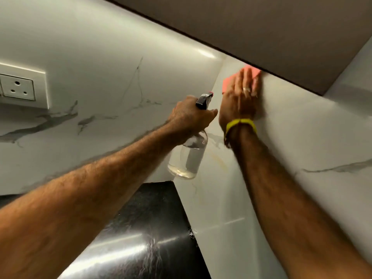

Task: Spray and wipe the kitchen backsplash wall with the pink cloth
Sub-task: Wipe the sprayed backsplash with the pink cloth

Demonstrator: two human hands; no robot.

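Two hands work at a corner of the marble wall (302, 127), head view. Right hand (240, 97), fingers straight and spread, presses the pink cloth (228, 82) flat against the wall, just under the cabinet (261, 33); a yellow band (241, 124) circles its wrist. Left hand (191, 114) grips the neck of a clear spray bottle (188, 156), part full, held beside the right wrist above the black table (145, 228). A socket (18, 87) sits on the wall at left.
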